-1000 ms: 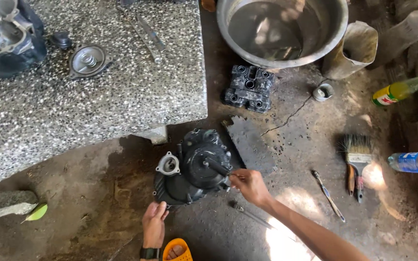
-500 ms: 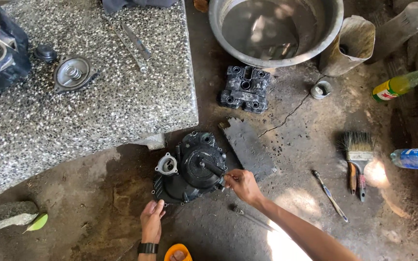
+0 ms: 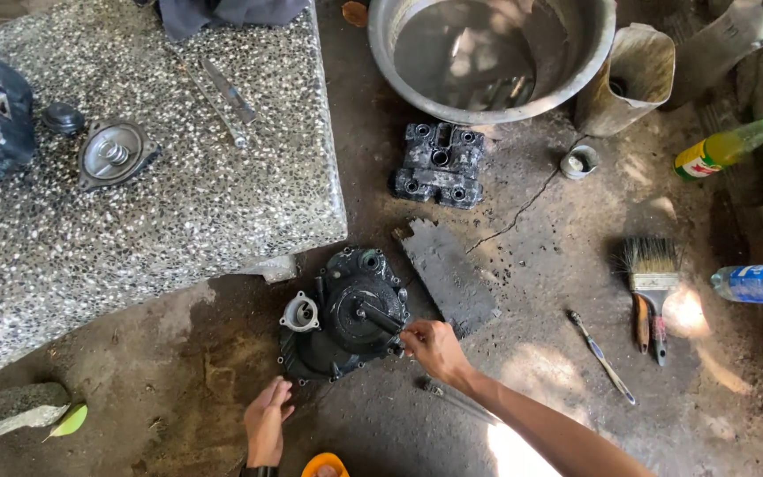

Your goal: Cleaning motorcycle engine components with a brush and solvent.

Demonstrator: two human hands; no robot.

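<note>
A black, oily engine cover [image 3: 346,314] lies on the concrete floor below the edge of a speckled stone slab [image 3: 161,177]. My right hand [image 3: 434,347] is closed on a dark tool handle [image 3: 380,318] whose other end sits at the cover's centre. My left hand [image 3: 267,422] rests flat on the floor just below the cover's lower left edge, fingers together, holding nothing. A pale round fitting [image 3: 300,313] shows on the cover's left side.
A black cylinder-head cover [image 3: 439,164] and a metal basin [image 3: 593,53] lie further up. A paint brush [image 3: 650,283], a thin tool [image 3: 600,356], two bottles [image 3: 730,146] [image 3: 761,283] lie right. A round metal part [image 3: 113,153] and pliers [image 3: 222,97] sit on the slab.
My right hand has stayed on the tool at the cover. My left hand shifted slightly toward the cover. The camera view has drifted, so everything sits a little lower and to the right.
</note>
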